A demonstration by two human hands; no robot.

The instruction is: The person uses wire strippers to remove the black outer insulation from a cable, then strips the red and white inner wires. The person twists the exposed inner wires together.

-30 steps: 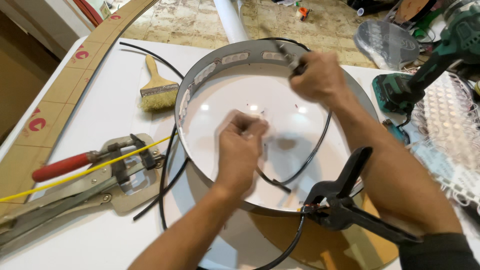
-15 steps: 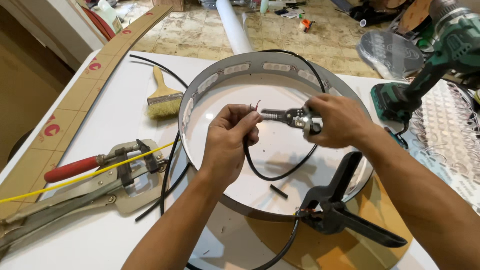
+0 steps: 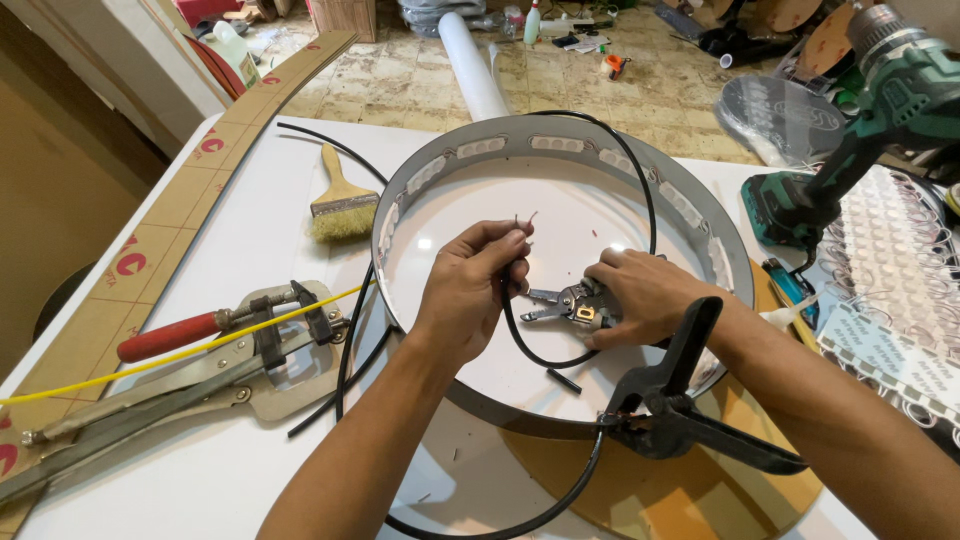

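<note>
The left hand (image 3: 470,290) pinches the black cable (image 3: 520,335), bared ends pointing up. The right hand (image 3: 640,295) grips the wire strippers (image 3: 560,305) just beside, jaws toward the cable.

On my counter (image 3: 250,230) the round tray (image 3: 560,150) sits at centre, and inside it my left hand (image 3: 470,290) pinches the cable (image 3: 520,330) beside my right hand (image 3: 645,295), which rests on the wire stripper (image 3: 560,303) lying on the tray's floor. A spring clamp (image 3: 680,400) bites the tray's near rim, just before my right wrist. Left of the tray I see the brush (image 3: 342,205) further back and the locking pliers (image 3: 190,350) nearer me, while the drill (image 3: 850,130) stands to the tray's right.
</note>
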